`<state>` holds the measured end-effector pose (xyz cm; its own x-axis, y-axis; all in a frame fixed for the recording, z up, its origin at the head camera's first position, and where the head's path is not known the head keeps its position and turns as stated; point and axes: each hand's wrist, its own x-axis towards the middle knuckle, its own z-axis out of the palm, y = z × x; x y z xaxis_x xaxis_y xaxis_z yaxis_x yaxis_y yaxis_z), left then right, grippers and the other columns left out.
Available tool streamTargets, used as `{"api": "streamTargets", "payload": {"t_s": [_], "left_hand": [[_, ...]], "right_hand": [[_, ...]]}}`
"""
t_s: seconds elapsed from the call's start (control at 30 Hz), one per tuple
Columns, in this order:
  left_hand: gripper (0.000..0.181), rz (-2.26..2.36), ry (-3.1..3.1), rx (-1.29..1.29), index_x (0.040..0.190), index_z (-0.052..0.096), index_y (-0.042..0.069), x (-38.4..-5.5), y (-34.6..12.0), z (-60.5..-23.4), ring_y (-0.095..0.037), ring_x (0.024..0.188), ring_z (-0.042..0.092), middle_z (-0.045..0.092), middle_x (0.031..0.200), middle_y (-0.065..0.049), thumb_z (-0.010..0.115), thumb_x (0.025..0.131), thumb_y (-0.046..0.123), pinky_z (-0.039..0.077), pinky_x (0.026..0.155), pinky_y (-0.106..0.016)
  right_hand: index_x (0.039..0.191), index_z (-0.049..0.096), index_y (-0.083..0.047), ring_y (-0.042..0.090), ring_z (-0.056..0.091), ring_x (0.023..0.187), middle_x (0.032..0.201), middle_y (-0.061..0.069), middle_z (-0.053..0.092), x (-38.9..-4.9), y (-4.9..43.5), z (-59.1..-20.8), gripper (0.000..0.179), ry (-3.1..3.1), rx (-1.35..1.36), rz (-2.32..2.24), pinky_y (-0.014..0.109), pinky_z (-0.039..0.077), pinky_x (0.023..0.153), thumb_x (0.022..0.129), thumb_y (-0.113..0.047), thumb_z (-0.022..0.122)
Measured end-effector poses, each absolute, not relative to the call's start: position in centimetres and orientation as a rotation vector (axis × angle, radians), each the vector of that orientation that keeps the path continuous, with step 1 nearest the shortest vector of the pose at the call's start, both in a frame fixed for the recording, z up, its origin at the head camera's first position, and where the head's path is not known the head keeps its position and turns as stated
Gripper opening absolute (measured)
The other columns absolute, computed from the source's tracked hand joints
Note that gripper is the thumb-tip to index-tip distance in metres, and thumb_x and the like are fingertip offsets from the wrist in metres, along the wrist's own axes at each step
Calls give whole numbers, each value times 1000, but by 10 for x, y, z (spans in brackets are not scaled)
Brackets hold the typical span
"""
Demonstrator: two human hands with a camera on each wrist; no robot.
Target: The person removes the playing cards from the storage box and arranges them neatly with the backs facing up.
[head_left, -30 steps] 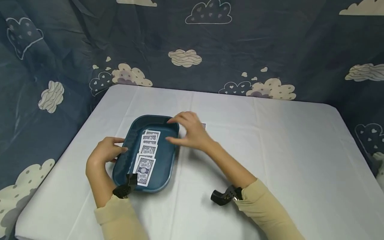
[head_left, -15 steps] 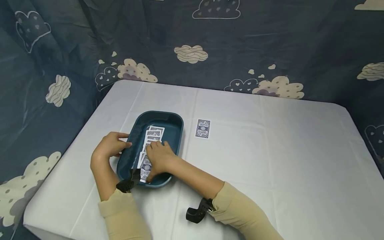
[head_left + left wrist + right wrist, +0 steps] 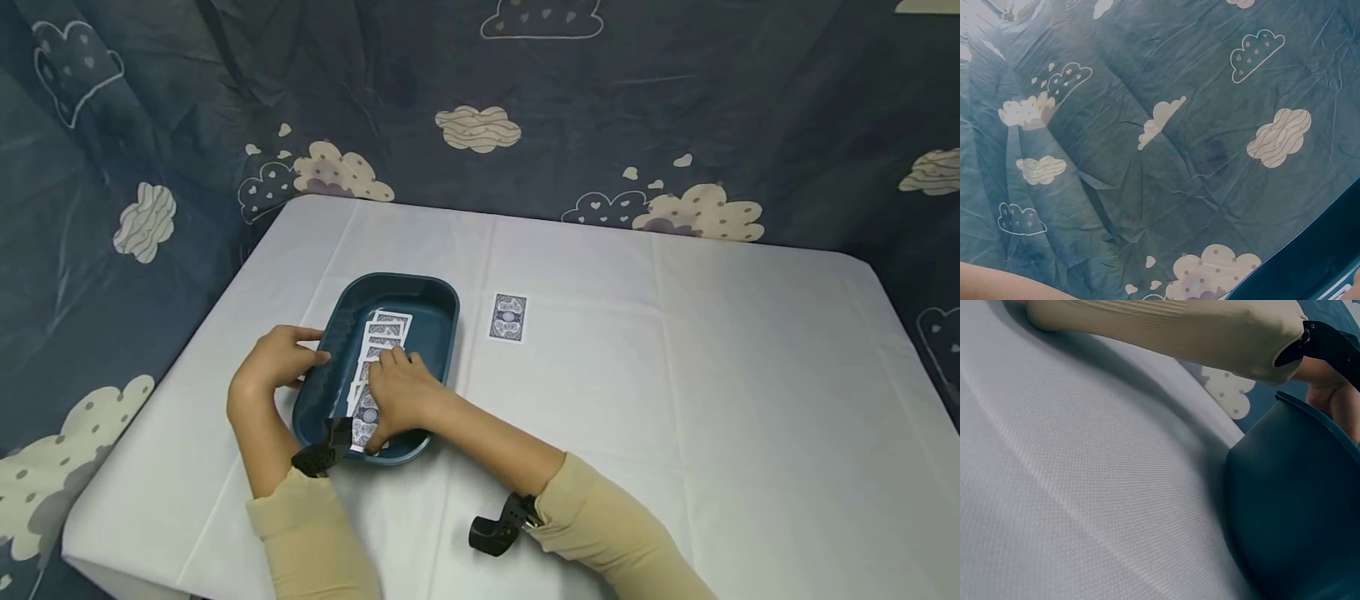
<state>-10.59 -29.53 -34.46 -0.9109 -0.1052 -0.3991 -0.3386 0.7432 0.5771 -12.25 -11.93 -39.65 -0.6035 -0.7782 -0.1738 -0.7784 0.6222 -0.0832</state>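
A dark blue tray (image 3: 431,317) stands on the left half of the table. My left hand (image 3: 276,358) grips its left rim, the thumb reaching over the edge. Inside the tray, patterned playing cards (image 3: 365,412) lie face down in an overlapping row. Over the near part of this row is my right hand (image 3: 405,392), its thumb low by the near end and the other fingers bent farther up. It covers part of the cards, and whether a card is pinched is hidden. One playing card (image 3: 508,317) lies face down on the tablecloth, right of the tray.
The white tablecloth (image 3: 585,383) covers the whole table. A dark curtain (image 3: 600,100) with printed clouds hangs behind and along the left side. Black wrist cameras (image 3: 498,525) sit at both wrists. The right wrist view shows the tray's outer wall (image 3: 1291,506) close up.
My right hand has moved from the tray's right rim down onto the cards, uncovering the single card on the tablecloth. During the last half second it has barely moved. My left hand keeps its grip.
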Motion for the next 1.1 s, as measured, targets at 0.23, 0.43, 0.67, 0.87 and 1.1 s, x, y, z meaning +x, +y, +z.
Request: {"api": "streamTargets", "payload": {"t_s": [0.23,0.43,0.67,0.87,1.1], "left_hand": [[52,953,2604,-344,133,42,-7,-108,-294,-343,-41,102,59,51,122,-34,55,88,15,55,71,-40],[52,960,2605,-333,133,42,-7,-110,-292,-342,-40,100,60,52,120,-34,56,88,15,55,70,-40],[53,956,2589,-337,133,41,-9,-106,-295,-341,-41,100,59,51,120,-35,55,88,15,56,69,-39],[54,948,2596,-304,133,40,-10,-104,-296,-340,-42,100,59,50,121,-36,56,88,16,56,67,-39],[53,950,2590,-300,134,41,-8,-105,-293,-342,-41,97,59,46,125,-36,55,88,16,56,66,-38]], "right_hand": [[117,50,-8,19,40,108,113,4,47,-123,-119,-396,94,2652,-1377,13,36,37,89,52,-72,71],[115,48,-9,16,44,105,110,2,50,-125,-116,-394,89,2625,-1474,-104,30,39,92,53,-67,75],[114,52,-6,14,46,96,105,3,52,-121,-122,-396,85,2608,-1535,-104,25,44,86,56,-65,74],[119,50,-8,16,44,103,110,3,48,-116,-123,-394,91,2681,-1543,-9,32,45,83,55,-68,72],[131,42,-5,16,41,105,118,5,44,-121,-115,-389,101,2767,-1593,-276,31,47,80,56,-67,72]]}}
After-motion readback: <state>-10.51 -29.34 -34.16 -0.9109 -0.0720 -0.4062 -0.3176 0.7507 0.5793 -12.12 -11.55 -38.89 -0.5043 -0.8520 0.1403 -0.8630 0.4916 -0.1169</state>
